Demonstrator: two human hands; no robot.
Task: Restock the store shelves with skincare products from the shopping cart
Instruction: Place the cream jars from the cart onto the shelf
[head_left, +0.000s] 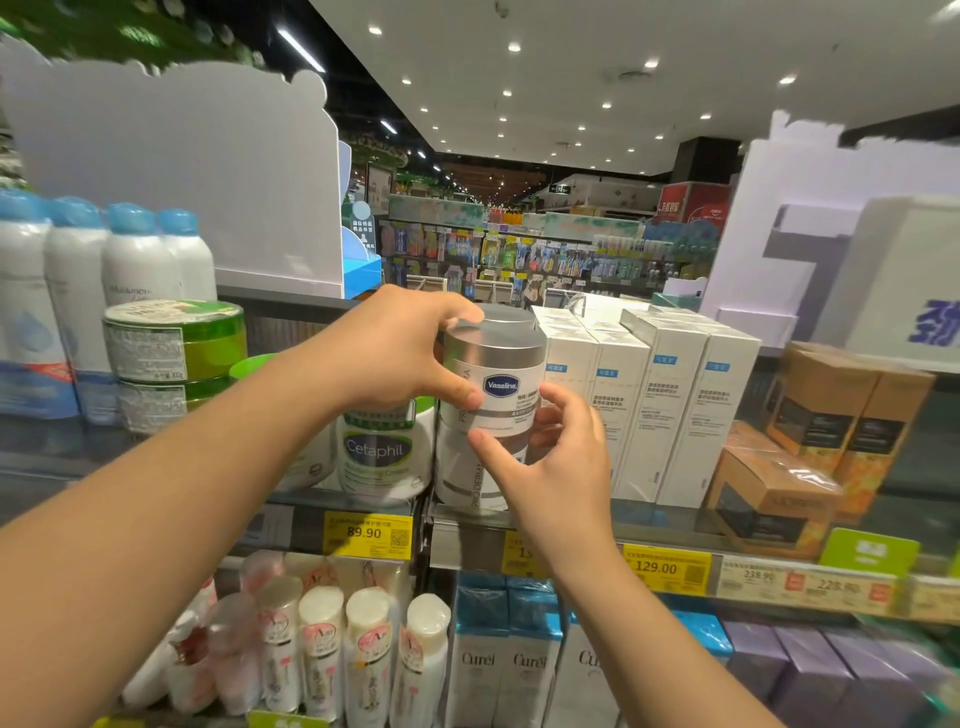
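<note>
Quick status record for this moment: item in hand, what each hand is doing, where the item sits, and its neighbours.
item: Vaseline jar, silver lid
left hand: grips the jar at lid and side
right hand: fingers at the jar's lower front
position: stacked on a second jar, top shelf
left neighbour: Cetaphil tub
right neighbour: white boxes
price tag below: 89.90
</note>
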